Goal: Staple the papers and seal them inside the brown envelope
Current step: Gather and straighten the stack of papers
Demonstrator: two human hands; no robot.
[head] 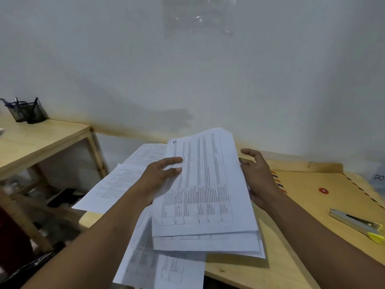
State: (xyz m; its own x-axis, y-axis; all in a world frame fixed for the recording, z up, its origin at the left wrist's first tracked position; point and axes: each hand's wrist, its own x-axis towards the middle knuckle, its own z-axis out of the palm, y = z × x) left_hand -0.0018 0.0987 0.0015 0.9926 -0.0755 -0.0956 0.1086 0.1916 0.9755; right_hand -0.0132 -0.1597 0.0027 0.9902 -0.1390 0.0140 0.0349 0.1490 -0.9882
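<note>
A stack of white printed papers is lifted above the wooden desk, slightly fanned at the near end. My left hand grips its left edge, thumb on top. At the stack's right edge is my right hand, holding it from beneath while the upper fingers are curled apart above the paper. More loose printed sheets lie underneath to the left and overhang the desk's near edge. The brown envelope, with a red string button and striped border, lies flat on the right. A silver stapler with a yellow end rests on it.
A lower wooden side table stands to the left, carrying a black mesh pen holder. Shelves with dark clutter sit beneath it. A white wall rises right behind the desk. A small labelled item sits at the far right edge.
</note>
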